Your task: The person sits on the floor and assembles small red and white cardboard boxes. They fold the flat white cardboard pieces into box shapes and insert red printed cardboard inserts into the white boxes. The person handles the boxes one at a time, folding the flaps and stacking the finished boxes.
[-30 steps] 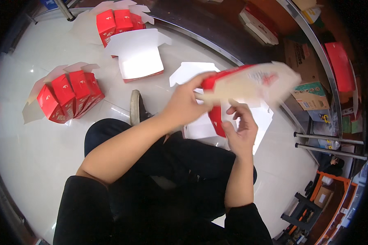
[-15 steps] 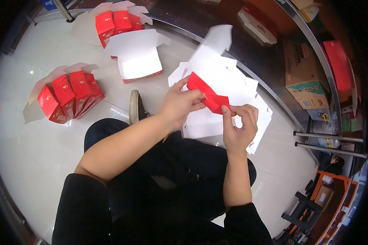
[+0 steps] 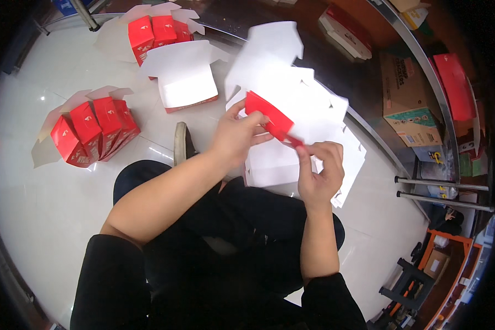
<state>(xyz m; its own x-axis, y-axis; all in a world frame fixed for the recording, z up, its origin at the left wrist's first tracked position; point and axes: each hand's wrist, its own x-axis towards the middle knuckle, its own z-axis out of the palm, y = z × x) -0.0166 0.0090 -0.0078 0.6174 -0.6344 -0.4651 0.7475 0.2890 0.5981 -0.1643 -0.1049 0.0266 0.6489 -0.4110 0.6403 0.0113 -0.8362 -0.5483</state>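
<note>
A cardboard box [image 3: 275, 116], red outside and white inside, is held partly folded over the floor in front of me. My left hand [image 3: 234, 135] pinches its red side panel near the middle, thumb on the red face. At the panel's right end, my right hand [image 3: 322, 170] grips a red flap between thumb and fingers, and the flap is bent at an angle. The white lid [image 3: 267, 49] of this box sticks up on the far side, blurred. Beneath and beside it lies a stack of flat white cardboard blanks [image 3: 351, 165], partly hidden by the held box.
Left on the tiled floor stands a nested row of red boxes [image 3: 96, 131]; another red group [image 3: 157, 33] stands farther back. An open white-lined box [image 3: 188, 85] sits between. A metal shelf [image 3: 363, 124] edges the right, holding a brown carton [image 3: 404, 99]. My shoe [image 3: 182, 144] is close by.
The box has turned a little in my hands, and its white lid has swung left. The red flap at my right hand is now more edge-on. My hands shifted only slightly.
</note>
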